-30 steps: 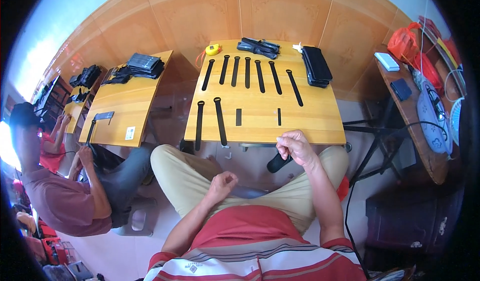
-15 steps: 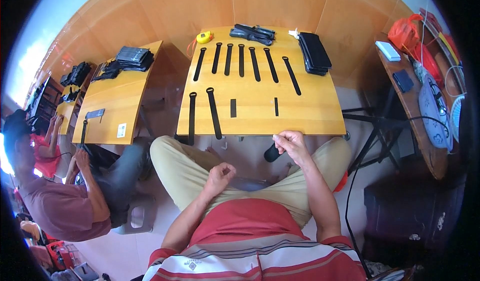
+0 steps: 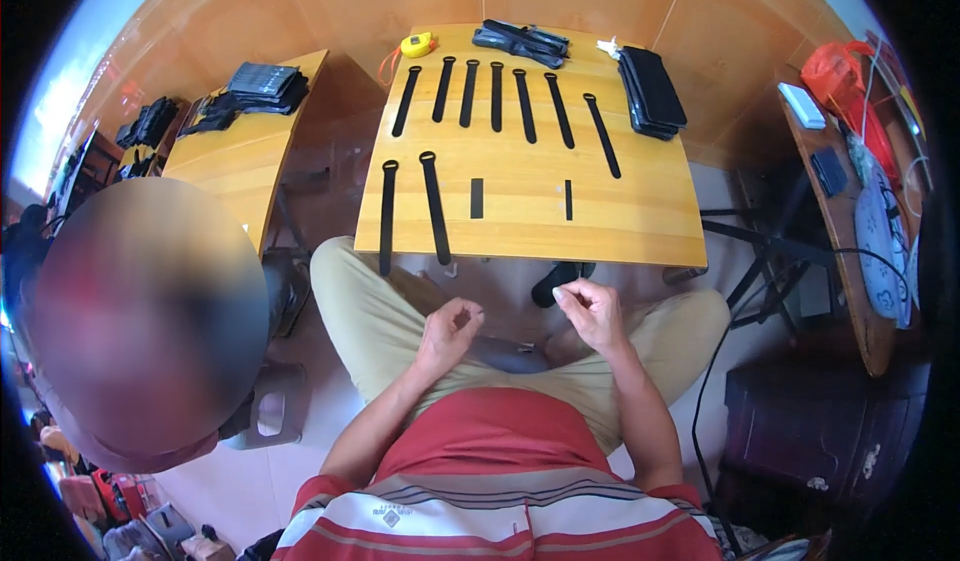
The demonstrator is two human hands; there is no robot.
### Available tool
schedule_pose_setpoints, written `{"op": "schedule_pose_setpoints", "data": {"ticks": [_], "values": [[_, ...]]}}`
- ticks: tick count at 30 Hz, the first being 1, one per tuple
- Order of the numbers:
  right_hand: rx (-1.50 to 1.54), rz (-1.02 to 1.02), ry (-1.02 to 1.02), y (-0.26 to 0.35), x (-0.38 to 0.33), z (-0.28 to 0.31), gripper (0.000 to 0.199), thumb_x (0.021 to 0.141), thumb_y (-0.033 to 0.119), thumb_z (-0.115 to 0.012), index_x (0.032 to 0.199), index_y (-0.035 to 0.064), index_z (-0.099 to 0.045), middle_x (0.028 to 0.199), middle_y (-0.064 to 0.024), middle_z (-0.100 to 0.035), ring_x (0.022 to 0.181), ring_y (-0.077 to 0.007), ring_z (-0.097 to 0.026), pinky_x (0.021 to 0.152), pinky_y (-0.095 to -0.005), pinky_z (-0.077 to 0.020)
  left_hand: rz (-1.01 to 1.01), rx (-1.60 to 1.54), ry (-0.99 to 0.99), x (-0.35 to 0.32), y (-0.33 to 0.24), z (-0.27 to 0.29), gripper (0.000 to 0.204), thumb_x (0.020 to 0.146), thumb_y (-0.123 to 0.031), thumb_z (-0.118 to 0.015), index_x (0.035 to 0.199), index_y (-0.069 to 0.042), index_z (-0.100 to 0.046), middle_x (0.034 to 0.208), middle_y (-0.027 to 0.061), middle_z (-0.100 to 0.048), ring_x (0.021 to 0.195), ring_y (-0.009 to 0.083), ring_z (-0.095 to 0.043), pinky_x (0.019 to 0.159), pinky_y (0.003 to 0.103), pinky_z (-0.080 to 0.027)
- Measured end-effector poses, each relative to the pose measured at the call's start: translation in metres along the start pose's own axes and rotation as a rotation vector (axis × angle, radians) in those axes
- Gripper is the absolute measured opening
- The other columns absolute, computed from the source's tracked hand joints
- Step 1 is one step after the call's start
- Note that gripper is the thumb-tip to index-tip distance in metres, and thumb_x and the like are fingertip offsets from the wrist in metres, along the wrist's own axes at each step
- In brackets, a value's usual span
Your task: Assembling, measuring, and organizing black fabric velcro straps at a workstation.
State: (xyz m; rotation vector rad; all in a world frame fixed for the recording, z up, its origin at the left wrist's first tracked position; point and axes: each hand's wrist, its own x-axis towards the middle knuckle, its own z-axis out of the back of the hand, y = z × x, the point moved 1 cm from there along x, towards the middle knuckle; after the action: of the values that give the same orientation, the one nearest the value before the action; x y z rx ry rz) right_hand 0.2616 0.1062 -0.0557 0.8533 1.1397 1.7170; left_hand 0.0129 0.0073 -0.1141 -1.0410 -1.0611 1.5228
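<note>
Above my lap, my left hand (image 3: 450, 335) is closed, with thumb and fingers curled together. My right hand (image 3: 592, 317) faces it a short way to the right, thumb and forefinger pinched. If either holds anything, it is too small or hidden to make out. Just beyond them is the near edge of a wooden table (image 3: 600, 246). Two black hook-and-loop straps with ring ends lie at its near left, a longer strap (image 3: 434, 211) among them. Right of these lie a short dark strip (image 3: 477, 199) and a narrower strip (image 3: 568, 200).
Several black straps (image 3: 496, 98) lie in a row farther back. Behind them are a yellow tape measure (image 3: 417, 45), a black bundle (image 3: 521, 43) and a black stack (image 3: 650, 91). A co-worker (image 3: 150, 321), partly blurred, sits left; a side table (image 3: 850, 251) stands right.
My hands have come closer together, the right one drawing back from the table edge toward me. The table sits slightly higher in view. The strips and straps lie as before.
</note>
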Motion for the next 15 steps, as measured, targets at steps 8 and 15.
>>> {"op": "schedule_pose_setpoints", "data": {"ticks": [8,15], "values": [[-0.046,0.136,0.065,0.007,0.001,-0.023,0.016,0.09,0.013,-0.071,0.085,-0.0019,-0.07,0.069,-0.0084,-0.066,0.059,-0.012,-0.058,0.055,-0.0287,-0.0448,0.268,-0.509,-0.269,0.027,-0.025,0.017,0.036,0.094,-0.03,-0.07,0.116,-0.005,-0.055,0.088,0.0018,-0.062,0.071,0.0092,-0.06,0.062,0.023,-0.052],[-0.023,0.131,0.195,-0.001,0.002,-0.043,0.018,0.09,0.016,-0.071,0.086,-0.0015,-0.072,0.075,-0.0126,-0.069,0.065,-0.0201,-0.066,0.06,-0.0321,-0.0497,0.337,-0.618,-0.303,0.049,-0.035,0.021,0.037,0.095,-0.042,-0.068,0.095,-0.005,-0.064,0.091,0.0037,-0.066,0.074,0.0084,-0.06,0.064,0.024,-0.053]]}}
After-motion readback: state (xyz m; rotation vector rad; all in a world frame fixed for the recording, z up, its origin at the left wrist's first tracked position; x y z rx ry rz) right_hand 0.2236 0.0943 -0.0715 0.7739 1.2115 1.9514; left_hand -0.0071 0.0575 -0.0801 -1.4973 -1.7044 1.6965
